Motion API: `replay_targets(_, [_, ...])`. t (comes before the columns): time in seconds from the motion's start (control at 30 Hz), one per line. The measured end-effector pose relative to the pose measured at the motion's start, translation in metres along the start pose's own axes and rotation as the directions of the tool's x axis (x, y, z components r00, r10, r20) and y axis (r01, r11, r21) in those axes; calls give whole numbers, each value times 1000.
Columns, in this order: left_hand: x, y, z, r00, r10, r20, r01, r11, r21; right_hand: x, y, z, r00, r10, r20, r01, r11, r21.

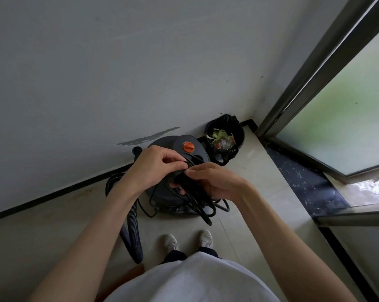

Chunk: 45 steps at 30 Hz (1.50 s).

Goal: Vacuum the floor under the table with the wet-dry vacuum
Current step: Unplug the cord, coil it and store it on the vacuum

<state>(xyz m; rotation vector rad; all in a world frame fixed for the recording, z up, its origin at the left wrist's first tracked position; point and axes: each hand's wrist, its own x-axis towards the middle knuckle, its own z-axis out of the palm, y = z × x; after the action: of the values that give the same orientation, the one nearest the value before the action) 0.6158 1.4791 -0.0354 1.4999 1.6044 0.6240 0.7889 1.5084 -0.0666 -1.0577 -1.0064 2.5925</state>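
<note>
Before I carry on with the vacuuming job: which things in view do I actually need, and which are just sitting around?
For the job:
- wet-dry vacuum by the wall
- its ribbed hose on the floor
- black power cord, bundle held by the right hand, a strand pinched by the left hand

Lying about:
- black bin with scraps, in the corner
- glass door

Soft daylight enters through the frosted, green-tinted glass door panel (345, 110) to the right of the hands, leaving the grey painted wall (97, 62) evenly dim. Shadows are faint and diffuse. Wide-angle distortion bends the straight edges toward the borders. Focus is slightly soft throughout.
</note>
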Motion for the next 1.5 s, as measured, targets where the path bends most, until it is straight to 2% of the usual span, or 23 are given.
replay_targets(0.1, [0,2,3,1000,-2,21,2,1000,8,-2,-1,0,1000,-20,-21,19,999,-45])
replay_targets(0.3, [4,-4,3,998,-32,45,30,999,42,-6,-2,-1,999,-42,27,46,980,-192])
replay_targets(0.57, [8,-18,1,995,-43,94,40,999,33,-2,3,0,996,-89,-28,72,922,-381])
replay_targets(0.63, [8,-19,1,993,-51,109,46,998,53,-2,3,0,996,-86,-36,64,916,-397])
replay_targets(0.8, [3,-21,8,1000,-8,8,7,999,41,2,5,-2,998,-56,-42,38,936,-349])
replay_targets(0.9, [-1,-26,7,997,58,60,-65,990,124,0,5,-6,997,-59,-48,41,946,-321])
replay_targets(1.03, [-5,-33,8,983,42,179,-87,964,251,-2,1,-12,995,-52,-87,12,910,-414])
replay_targets(1.23, [-1,-42,13,973,33,229,-109,939,325,-1,-1,-17,992,-30,-125,-32,882,-470])
replay_targets(1.33, [1,-43,21,972,97,214,-170,921,351,1,2,-20,992,-4,-130,-60,873,-484])
replay_targets(1.5, [-4,-48,35,945,188,268,-310,777,548,6,14,-31,987,32,-157,-90,921,-379])
